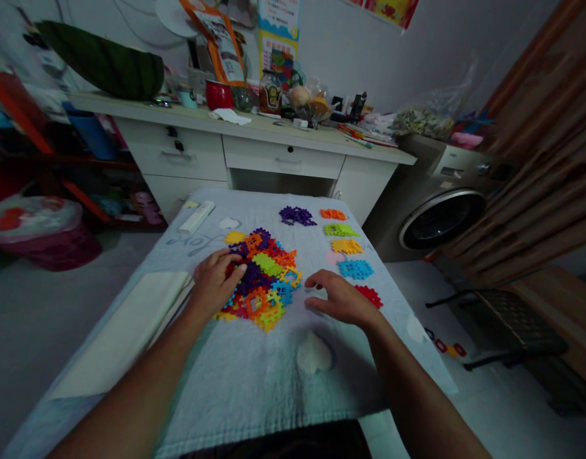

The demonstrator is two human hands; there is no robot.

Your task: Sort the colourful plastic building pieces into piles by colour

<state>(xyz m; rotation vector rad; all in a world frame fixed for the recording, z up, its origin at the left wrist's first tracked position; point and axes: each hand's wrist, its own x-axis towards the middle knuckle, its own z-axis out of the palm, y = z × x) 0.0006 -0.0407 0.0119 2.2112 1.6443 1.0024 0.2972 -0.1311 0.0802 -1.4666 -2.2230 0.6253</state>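
Observation:
A mixed pile of interlocking plastic building pieces (pixel 268 266) in several colours lies mid-table. My left hand (pixel 217 280) rests on the pile's left side, thumb and fingers apart over purple pieces; its fingertips are partly lost among them. My right hand (pixel 338 296) hovers right of the pile, fingers curved and apart, with nothing visible in them. Sorted by colour along the right are groups of red (pixel 369 296), blue (pixel 356 269), yellow (pixel 347 246), green (pixel 338 229) and orange pieces (pixel 333 214). Purple pieces (pixel 297 216) form another group toward the back.
A pale cloth (pixel 235 389) covers the table. On its left lie a white folded sheet (pixel 125 331) and a white narrow box (pixel 197 217). Behind stands a cluttered white desk (pixel 178 150), with a washing machine (pixel 431 197) to the right. A pink bin (pixel 58 245) is at left.

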